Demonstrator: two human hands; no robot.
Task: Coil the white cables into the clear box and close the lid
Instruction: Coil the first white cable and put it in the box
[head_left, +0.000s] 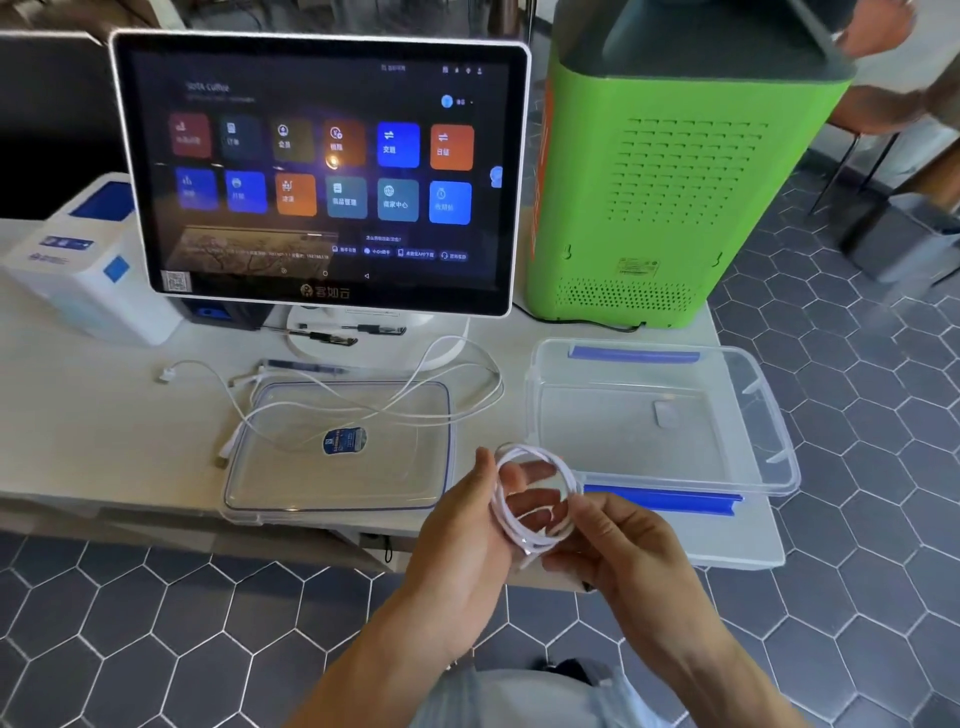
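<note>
A white cable wound into a small coil (537, 496) hangs in front of the table edge. My left hand (467, 535) has the loops around its fingers, and my right hand (618, 540) pinches the coil's lower end. The clear box (660, 415) stands open on the right with blue latches on its near and far sides. Its clear lid (337, 447) lies flat to the left with a blue sticker in the middle. Loose white cables (415, 405) sprawl over the lid and the table.
A point-of-sale touchscreen (322, 171) stands behind the lid, a white printer (88, 270) at the left and a green machine (670, 171) behind the box. Pens lie by the screen's base. A person's arm shows at the top right.
</note>
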